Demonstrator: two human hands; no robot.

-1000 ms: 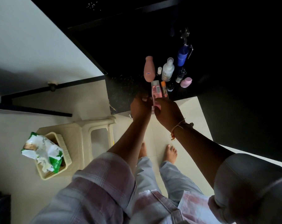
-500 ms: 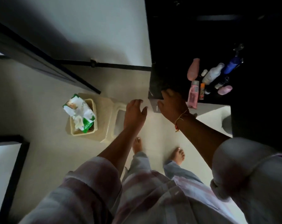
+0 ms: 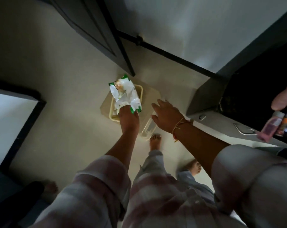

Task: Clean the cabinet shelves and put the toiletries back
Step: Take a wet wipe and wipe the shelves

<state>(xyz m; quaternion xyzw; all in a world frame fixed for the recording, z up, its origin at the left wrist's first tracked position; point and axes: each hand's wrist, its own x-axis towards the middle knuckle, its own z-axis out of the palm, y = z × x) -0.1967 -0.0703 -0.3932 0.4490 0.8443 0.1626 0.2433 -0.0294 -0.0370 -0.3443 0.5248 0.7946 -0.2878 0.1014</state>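
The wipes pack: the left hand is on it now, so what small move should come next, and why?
Probably pull one wipe out. The left hand grips the near end of the wipes pack, which lies in the basket on the stool. The right hand hovers open beside it, free to steady the pack. The shelves need wiping.

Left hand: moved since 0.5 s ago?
Yes. The left hand went from hovering beside the stool to gripping the wipes packet in the basket on it.
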